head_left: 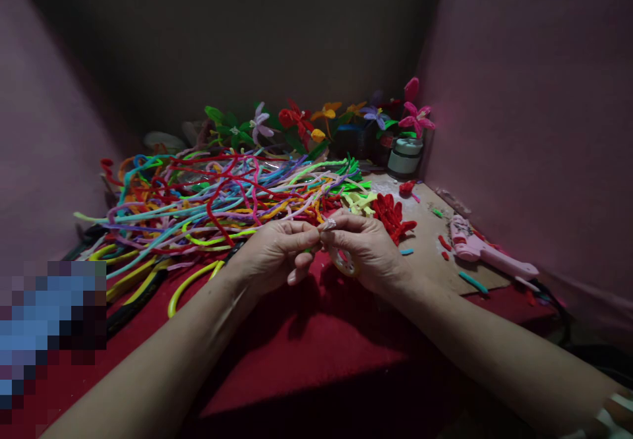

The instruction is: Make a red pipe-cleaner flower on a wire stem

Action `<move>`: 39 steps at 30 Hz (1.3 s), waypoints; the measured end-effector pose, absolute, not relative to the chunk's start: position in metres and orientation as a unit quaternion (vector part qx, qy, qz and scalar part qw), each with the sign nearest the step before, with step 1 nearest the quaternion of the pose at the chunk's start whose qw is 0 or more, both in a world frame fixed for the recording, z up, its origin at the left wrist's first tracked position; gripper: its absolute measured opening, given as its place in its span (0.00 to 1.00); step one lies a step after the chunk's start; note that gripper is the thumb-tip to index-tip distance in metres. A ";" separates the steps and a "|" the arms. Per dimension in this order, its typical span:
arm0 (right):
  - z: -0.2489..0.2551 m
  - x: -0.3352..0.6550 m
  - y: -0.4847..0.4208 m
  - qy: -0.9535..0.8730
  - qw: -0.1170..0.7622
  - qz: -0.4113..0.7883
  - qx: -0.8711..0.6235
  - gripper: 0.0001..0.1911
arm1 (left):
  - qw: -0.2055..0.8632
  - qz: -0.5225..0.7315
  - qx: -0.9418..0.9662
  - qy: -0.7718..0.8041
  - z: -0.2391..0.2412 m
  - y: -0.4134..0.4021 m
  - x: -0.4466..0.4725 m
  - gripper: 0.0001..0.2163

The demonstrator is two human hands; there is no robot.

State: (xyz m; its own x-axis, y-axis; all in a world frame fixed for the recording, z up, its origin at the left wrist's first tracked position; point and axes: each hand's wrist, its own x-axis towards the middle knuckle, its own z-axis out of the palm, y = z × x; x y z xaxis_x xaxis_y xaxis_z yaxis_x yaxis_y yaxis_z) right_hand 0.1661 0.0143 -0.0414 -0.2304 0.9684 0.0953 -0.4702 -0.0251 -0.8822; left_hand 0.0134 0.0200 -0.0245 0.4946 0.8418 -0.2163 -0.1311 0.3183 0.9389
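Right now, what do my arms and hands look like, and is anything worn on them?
Your left hand and right hand are bare, with no gloves or rings that I can make out. The left forearm is sleeveless as far as it shows. At the lower right edge, the right forearm meets white bands, perhaps a sleeve; too little shows to tell.

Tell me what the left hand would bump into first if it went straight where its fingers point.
The left hand would probably meet the small pale piece at the right hand first; whether it touches that piece now is unclear.
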 end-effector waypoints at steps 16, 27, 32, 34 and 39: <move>-0.033 0.158 0.010 -0.354 0.595 0.639 -0.334 0.07 | 0.074 0.429 0.796 0.421 -0.042 0.006 0.021 0.07; -0.038 0.164 0.017 -0.360 0.556 0.678 -0.318 0.10 | 0.392 0.446 0.662 0.457 -0.015 0.000 0.026 0.09; -0.039 0.168 0.019 -0.393 0.540 0.677 -0.309 0.09 | 0.501 0.445 0.609 0.425 -0.014 0.003 0.023 0.08; -0.040 0.168 0.019 -0.393 0.547 0.672 -0.306 0.09 | 0.491 0.438 0.618 0.431 -0.014 0.003 0.023 0.08; -0.038 0.167 0.018 -0.380 0.550 0.672 -0.319 0.09 | 0.478 0.465 0.614 0.422 -0.013 0.004 0.023 0.07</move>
State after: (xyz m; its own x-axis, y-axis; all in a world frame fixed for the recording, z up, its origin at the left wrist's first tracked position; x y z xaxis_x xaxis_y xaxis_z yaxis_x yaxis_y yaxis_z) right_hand 0.1672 0.0181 -0.0382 -0.1920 0.9813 -0.0115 -0.4965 -0.1073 -0.8614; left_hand 0.0229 0.0044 -0.0130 0.2104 0.9631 0.1677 0.0729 -0.1865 0.9797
